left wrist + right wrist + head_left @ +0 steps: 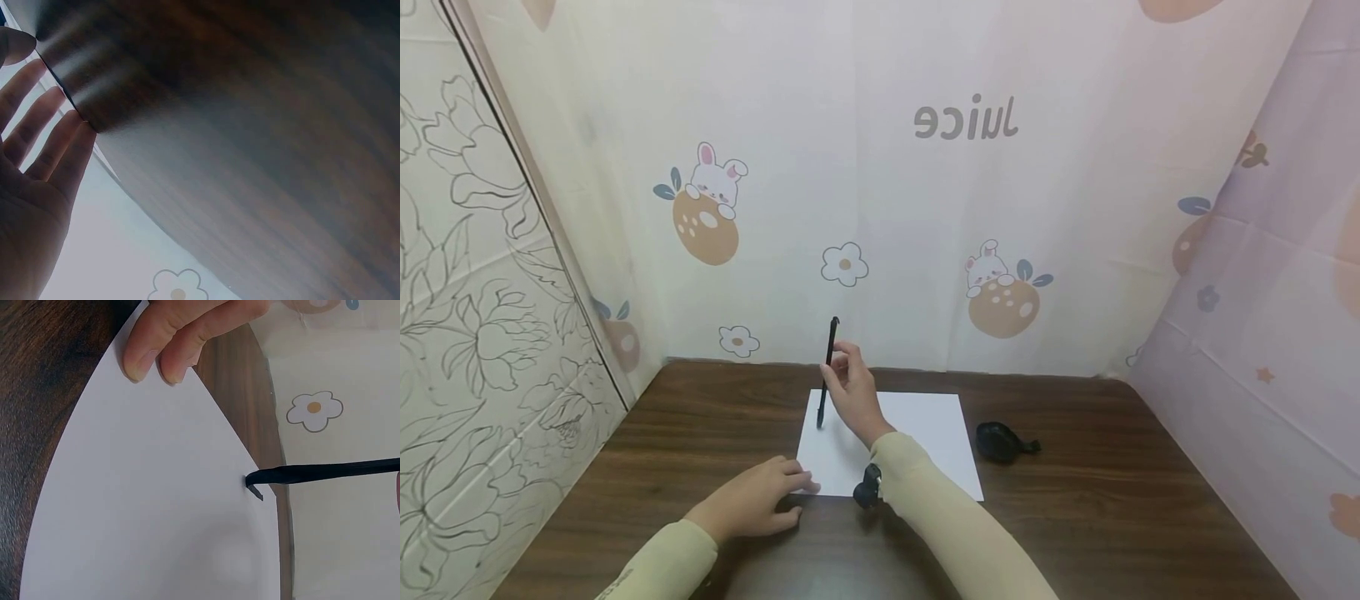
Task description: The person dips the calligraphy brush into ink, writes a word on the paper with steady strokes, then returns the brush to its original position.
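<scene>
In the head view my right hand (853, 392) pinches a slim black brush (830, 358) nearly upright over the left part of a white sheet of paper (925, 442). In the right wrist view the brush's dark tip (253, 477) touches the paper near an edge, with a short dark mark (256, 492) beside it. Most of the right hand is out of that view. My left hand (756, 496) rests at the sheet's near left corner, its fingertips on the paper and its thumb on the table. The left wrist view shows its fingers (72, 156) extended.
A small black dish with a short handle (997, 442) stands on the dark wooden table (1097, 475), right of the paper. Patterned curtains (887, 192) hang behind and at the sides. A small black device (867, 487) is on the right wrist.
</scene>
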Available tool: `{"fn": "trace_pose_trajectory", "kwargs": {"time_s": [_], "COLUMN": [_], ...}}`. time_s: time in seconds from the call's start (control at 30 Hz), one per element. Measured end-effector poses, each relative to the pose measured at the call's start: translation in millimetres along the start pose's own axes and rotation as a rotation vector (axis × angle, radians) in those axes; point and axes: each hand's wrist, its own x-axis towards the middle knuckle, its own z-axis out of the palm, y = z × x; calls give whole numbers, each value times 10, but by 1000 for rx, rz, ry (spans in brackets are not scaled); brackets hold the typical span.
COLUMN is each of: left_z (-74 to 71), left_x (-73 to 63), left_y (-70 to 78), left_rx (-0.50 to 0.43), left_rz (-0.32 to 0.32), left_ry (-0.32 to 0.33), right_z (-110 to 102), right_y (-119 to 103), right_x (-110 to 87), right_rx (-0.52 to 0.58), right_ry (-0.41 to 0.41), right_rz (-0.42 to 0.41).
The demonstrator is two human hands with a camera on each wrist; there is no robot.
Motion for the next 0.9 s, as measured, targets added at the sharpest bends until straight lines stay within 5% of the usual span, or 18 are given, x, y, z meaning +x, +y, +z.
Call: {"fn": "trace_pose_trajectory", "kwargs": {"time_s": [0.9], "left_z": [-5], "left_x": [2], "left_y": [6], "left_rx": [0], "left_rz": [4], "left_ry": [13], "right_z": [-17], "right_y": [-15], "right_x": [-43], "right_rx": [21], "right_ry": [-30], "right_rz": [21]}}
